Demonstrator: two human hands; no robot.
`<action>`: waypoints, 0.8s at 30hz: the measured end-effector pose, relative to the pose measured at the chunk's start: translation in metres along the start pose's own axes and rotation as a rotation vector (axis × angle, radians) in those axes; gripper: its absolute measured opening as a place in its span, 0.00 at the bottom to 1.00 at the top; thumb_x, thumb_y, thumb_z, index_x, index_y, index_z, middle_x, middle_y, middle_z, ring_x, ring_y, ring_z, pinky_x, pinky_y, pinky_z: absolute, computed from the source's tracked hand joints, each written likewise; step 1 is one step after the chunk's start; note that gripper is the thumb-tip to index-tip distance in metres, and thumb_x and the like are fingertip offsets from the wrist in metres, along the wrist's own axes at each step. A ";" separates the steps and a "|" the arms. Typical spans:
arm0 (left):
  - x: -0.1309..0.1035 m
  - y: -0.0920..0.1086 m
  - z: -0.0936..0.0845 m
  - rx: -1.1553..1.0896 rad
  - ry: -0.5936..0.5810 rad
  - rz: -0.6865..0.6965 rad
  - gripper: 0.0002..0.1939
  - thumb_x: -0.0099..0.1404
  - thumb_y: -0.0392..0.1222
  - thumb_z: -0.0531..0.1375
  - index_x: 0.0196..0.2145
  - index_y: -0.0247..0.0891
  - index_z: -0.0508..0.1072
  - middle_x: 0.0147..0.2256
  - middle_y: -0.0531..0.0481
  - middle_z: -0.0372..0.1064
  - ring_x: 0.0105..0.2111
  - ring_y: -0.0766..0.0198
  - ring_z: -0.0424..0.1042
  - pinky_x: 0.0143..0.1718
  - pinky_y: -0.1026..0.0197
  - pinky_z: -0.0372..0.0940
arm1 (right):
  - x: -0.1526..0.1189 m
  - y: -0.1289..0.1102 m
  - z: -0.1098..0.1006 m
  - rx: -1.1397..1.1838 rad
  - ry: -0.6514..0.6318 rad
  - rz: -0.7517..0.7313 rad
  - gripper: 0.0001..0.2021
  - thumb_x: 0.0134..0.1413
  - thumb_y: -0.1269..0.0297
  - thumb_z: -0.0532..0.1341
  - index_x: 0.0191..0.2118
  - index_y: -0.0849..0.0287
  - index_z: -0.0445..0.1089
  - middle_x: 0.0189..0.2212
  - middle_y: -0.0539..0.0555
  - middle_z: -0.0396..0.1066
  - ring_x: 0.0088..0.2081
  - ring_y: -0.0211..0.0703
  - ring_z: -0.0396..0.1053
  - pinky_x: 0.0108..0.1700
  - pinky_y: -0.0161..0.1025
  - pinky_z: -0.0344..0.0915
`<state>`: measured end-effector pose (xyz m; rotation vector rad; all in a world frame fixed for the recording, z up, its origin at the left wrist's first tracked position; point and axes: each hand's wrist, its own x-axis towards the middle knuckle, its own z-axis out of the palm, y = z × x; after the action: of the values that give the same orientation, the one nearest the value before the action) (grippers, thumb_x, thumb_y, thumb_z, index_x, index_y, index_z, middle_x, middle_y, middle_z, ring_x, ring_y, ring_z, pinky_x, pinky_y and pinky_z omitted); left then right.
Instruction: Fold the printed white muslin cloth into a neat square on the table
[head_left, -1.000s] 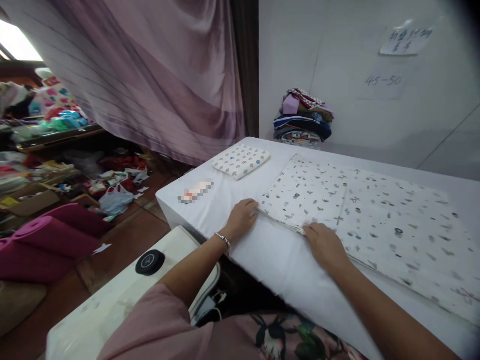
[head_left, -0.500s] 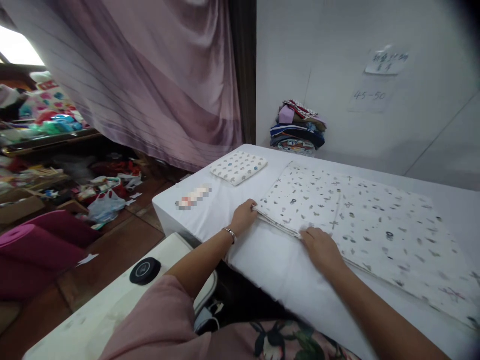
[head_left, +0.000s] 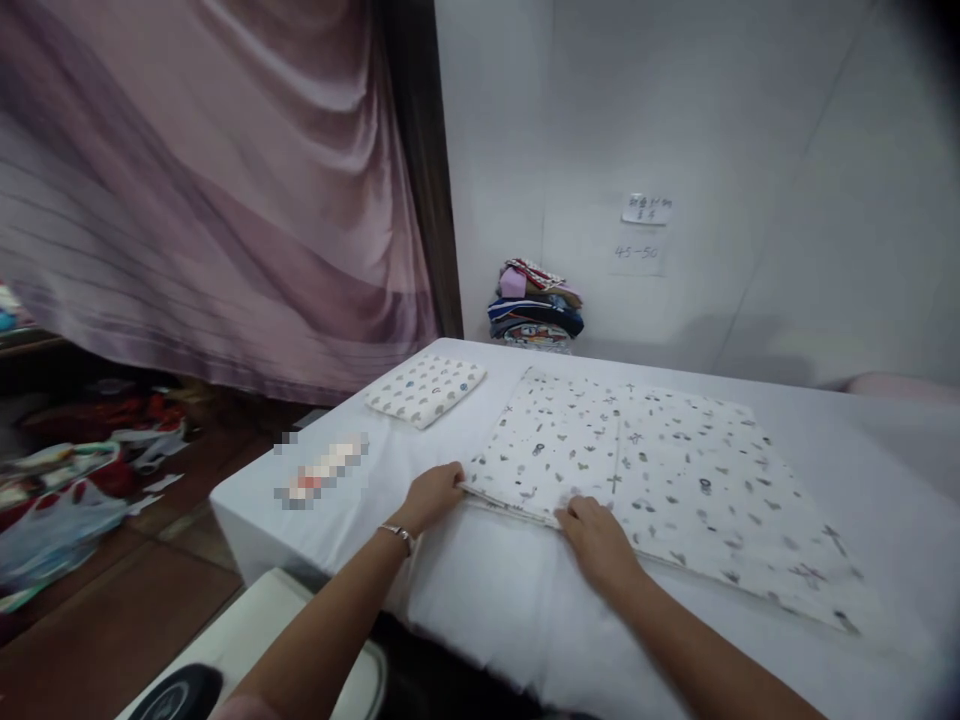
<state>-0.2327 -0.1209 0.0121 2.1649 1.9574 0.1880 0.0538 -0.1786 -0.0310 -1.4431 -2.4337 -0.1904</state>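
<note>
"What has been moved since the earlier frame?"
"The view has been turned to the right, so the pink rolls are no longer shown. The same parts of the patterned cloth [head_left: 675, 470] are still touched by both hands."

"What is seen at the left?"
"A plastic bag [head_left: 67, 530] is seen on the floor, and a black round object [head_left: 180, 695] on a white surface [head_left: 255, 620] is cut off by the bottom of the view. A curtain [head_left: 262, 200] is hung behind."

"And on the table [head_left: 862, 465]?"
"A small item [head_left: 322, 472], blurred by pixels, is laid near the left edge, towards the near left corner. By the far left corner a folded cloth [head_left: 427, 390] is placed."

"How is the left hand [head_left: 431, 500] kept?"
"Its fingers are curled nearly closed, and the near left corner of the patterned cloth is held in them. A bracelet [head_left: 399, 537] is worn on that wrist."

"The right hand [head_left: 596, 540]?"
"It is rested on the near edge of the cloth, fingers bent; whether the layers are pinched cannot be told."

"Where is that cloth?"
"It is spread along the near edge of the table, its left part layered. Beyond the far edge, a fabric stack [head_left: 536, 305] is seen by the wall."
</note>
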 end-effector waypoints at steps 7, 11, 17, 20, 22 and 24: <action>0.001 0.051 0.002 -0.268 0.182 0.393 0.15 0.62 0.42 0.52 0.47 0.42 0.67 0.53 0.48 0.62 0.52 0.60 0.62 0.51 0.56 0.60 | 0.007 -0.001 0.004 0.055 0.002 0.057 0.12 0.62 0.69 0.49 0.38 0.58 0.70 0.32 0.54 0.66 0.34 0.42 0.60 0.34 0.38 0.51; 0.002 0.088 0.033 -0.081 0.106 0.677 0.22 0.65 0.50 0.50 0.55 0.41 0.62 0.59 0.46 0.54 0.60 0.58 0.52 0.59 0.50 0.49 | 0.006 -0.002 0.007 0.057 0.012 0.040 0.10 0.59 0.71 0.52 0.40 0.59 0.69 0.33 0.54 0.67 0.36 0.44 0.61 0.36 0.38 0.54; 0.010 0.081 0.059 0.077 0.060 0.707 0.28 0.66 0.55 0.47 0.60 0.45 0.54 0.62 0.47 0.47 0.62 0.56 0.46 0.61 0.47 0.46 | -0.006 0.009 -0.018 0.319 -0.057 0.051 0.17 0.54 0.73 0.54 0.50 0.60 0.65 0.41 0.56 0.69 0.41 0.44 0.64 0.43 0.39 0.61; 0.010 0.080 0.057 0.083 0.061 0.704 0.28 0.66 0.55 0.47 0.61 0.46 0.54 0.62 0.48 0.46 0.62 0.56 0.45 0.61 0.47 0.45 | -0.001 0.029 -0.038 0.506 -0.071 0.017 0.14 0.56 0.70 0.52 0.46 0.56 0.68 0.44 0.54 0.69 0.45 0.41 0.64 0.47 0.37 0.61; 0.010 0.081 0.056 0.088 0.042 0.699 0.28 0.66 0.56 0.46 0.61 0.46 0.53 0.62 0.49 0.46 0.62 0.56 0.45 0.61 0.46 0.44 | 0.013 0.050 -0.046 0.516 -0.055 0.039 0.15 0.59 0.67 0.49 0.47 0.56 0.69 0.49 0.55 0.67 0.50 0.42 0.62 0.51 0.40 0.59; 0.009 0.082 0.055 0.089 0.019 0.691 0.28 0.65 0.56 0.47 0.61 0.46 0.53 0.63 0.50 0.45 0.62 0.56 0.44 0.61 0.46 0.44 | 0.032 0.074 -0.047 0.449 -0.078 0.102 0.19 0.61 0.62 0.47 0.53 0.59 0.65 0.56 0.59 0.60 0.56 0.45 0.57 0.56 0.45 0.54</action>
<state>-0.1396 -0.1231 -0.0214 2.8193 1.1625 0.2277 0.1130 -0.1280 0.0206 -1.3772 -2.2562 0.4162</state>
